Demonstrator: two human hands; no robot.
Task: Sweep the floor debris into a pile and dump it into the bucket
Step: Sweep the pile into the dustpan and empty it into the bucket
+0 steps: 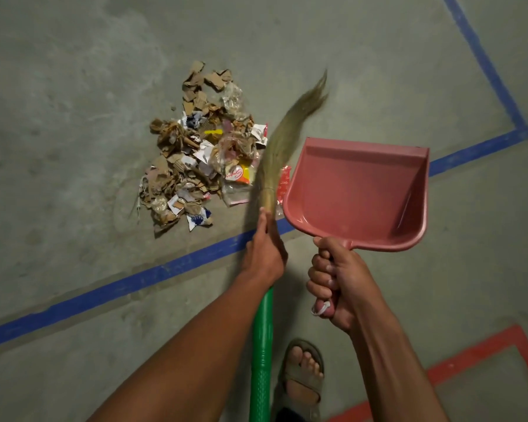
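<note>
A pile of debris, torn cardboard, paper scraps and plastic wrappers, lies on the concrete floor left of centre. My left hand grips a grass broom by its green handle. The broom's straw head curves up along the pile's right edge and looks blurred. My right hand grips the handle of a pink dustpan, held above the floor just right of the broom, its tray empty. No bucket is in view.
Blue tape lines cross the floor diagonally and turn a corner at the upper right. A red tape outline marks the lower right. My sandalled foot stands between my arms at the bottom.
</note>
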